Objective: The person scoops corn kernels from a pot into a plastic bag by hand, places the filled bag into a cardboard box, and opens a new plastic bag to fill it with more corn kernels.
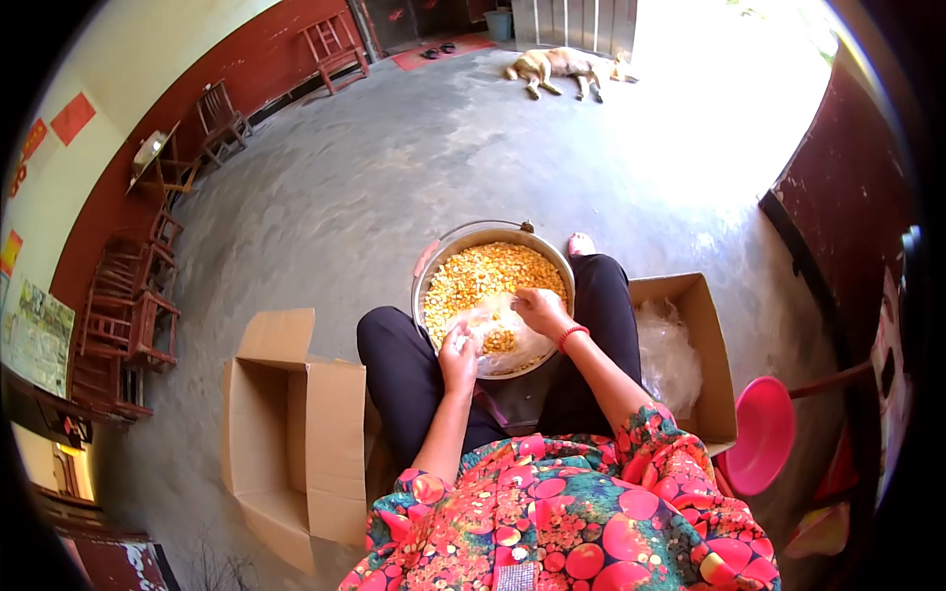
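Between my knees stands a metal pail [569,281] with a raised wire handle, filled with yellow corn kernels [483,268]. Over its near half I hold a clear plastic bag [522,347], spread between both hands. My left hand [459,359] grips the bag's left side near the pail's rim. The fingers of my right hand [542,311], with a red bracelet at the wrist, pinch the bag's upper right edge. Kernels show at the bag's middle; I cannot tell whether they lie inside it or beneath it.
An open cardboard box [335,443] stands at my left. Another box [714,355], holding clear plastic bags [668,360], is at my right beside a pink basin [764,433]. A dog [567,67] lies on the floor ahead. Wooden chairs [153,330] line the left wall.
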Tool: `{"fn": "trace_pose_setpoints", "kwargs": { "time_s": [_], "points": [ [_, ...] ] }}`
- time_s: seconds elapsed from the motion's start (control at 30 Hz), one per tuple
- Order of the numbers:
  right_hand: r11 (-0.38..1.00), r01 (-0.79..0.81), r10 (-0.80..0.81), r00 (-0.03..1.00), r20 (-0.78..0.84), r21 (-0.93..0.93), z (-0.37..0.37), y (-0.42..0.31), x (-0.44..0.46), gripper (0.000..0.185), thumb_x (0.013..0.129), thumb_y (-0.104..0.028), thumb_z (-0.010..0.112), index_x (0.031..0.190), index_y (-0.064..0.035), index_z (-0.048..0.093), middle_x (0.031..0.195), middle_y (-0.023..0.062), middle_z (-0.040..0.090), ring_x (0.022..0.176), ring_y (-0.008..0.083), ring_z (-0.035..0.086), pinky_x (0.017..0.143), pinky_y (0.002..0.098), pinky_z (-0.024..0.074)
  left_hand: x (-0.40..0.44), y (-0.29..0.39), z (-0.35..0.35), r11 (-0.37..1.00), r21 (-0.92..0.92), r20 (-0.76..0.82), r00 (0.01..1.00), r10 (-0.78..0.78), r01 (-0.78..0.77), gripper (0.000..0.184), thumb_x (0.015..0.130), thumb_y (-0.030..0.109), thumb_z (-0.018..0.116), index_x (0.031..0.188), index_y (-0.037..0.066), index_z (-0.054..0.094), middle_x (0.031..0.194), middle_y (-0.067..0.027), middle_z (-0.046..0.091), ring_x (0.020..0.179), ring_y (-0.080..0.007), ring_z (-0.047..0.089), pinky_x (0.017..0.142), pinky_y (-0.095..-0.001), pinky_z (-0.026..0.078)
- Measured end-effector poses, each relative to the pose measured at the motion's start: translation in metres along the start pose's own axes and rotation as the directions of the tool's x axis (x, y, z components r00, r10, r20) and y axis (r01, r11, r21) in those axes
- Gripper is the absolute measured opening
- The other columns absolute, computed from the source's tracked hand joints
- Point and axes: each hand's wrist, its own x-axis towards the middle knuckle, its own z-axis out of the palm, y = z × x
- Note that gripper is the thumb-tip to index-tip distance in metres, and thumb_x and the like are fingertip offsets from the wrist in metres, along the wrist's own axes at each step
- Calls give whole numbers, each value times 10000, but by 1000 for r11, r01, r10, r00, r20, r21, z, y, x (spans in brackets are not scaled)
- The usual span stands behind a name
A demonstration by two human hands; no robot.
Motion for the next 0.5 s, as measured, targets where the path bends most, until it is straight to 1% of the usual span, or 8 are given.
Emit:
{"fn": "trace_pose_setpoints", "kwargs": {
  "time_s": [0.07, 0.17, 0.2, 0.23, 0.3, 0.43, 0.47, 0.5],
  "points": [
    [968, 203, -203, 979, -16, 145, -8, -16, 4, 154, 740, -197, 510, 724, -56, 571, 690, 178, 564, 663, 321, 563, 589, 396, 446, 4, -2, 1, 1000, 15, -16, 1000, -6, 6, 314, 756, -20, 445, 1067, -27, 487, 908, -49, 514, 650, -84, 501, 547, -192, 419],
    [946, 318, -320, 947, 21, 63, -28, -45, -1, 127, 732, -175, 515, 718, -60, 569, 665, 159, 562, 635, 316, 560, 569, 392, 443, 8, -10, -4, 991, 122, -50, 996, 68, -61, 336, 737, -32, 446, 1071, -31, 482, 894, -41, 505, 645, -77, 491, 543, -190, 414],
    [938, 345, -342, 935, -97, 17, -24, -40, -1, 113, 724, -155, 516, 683, -56, 554, 643, 149, 558, 622, 317, 557, 559, 403, 438, 6, -8, -4, 994, 94, -67, 996, 62, -56, 340, 725, -36, 452, 1064, -34, 482, 885, -36, 502, 632, -67, 482, 533, -189, 411],
    [954, 297, -301, 942, -152, -44, -24, -33, 1, 122, 728, -150, 495, 675, -55, 550, 637, 147, 559, 623, 321, 556, 565, 416, 438, 6, -8, -4, 994, 90, -71, 996, 61, -54, 340, 725, -36, 452, 1064, -34, 482, 885, -36, 502, 632, -67, 482, 533, -189, 411],
    [960, 201, -218, 974, -69, -194, -30, -17, 3, 141, 738, -159, 473, 687, -60, 560, 661, 156, 568, 643, 322, 560, 582, 419, 441, 6, -8, -5, 993, 76, -41, 995, 89, -85, 318, 738, -27, 456, 1054, -47, 488, 916, -96, 546, 613, -97, 520, 524, -210, 428],
    [977, 144, -71, 917, 392, -160, -45, 9, 8, 236, 698, -280, 527, 778, -71, 601, 722, 151, 596, 682, 308, 576, 654, 379, 460, 9, -19, -4, 994, 74, -54, 995, 85, -81, 285, 742, -21, 456, 1020, -32, 517, 914, -92, 556, 665, -102, 533, 565, -217, 435],
    [981, 72, -5, 938, 348, -180, -45, 9, 10, 258, 678, -306, 558, 794, -83, 615, 728, 134, 603, 683, 295, 583, 652, 362, 469, 10, -22, -4, 987, 123, -22, 994, 110, -107, 293, 741, -28, 455, 1027, -23, 518, 900, -64, 544, 640, -83, 513, 541, -203, 426],
    [986, 83, -53, 978, 200, -147, -49, 5, 10, 209, 682, -266, 557, 750, -75, 610, 728, 136, 602, 668, 291, 583, 619, 366, 470, 10, -22, -4, 976, 171, 12, 991, 132, -133, 303, 740, -35, 453, 1034, -13, 520, 886, -35, 531, 614, -65, 493, 517, -189, 417]
  ]
}}
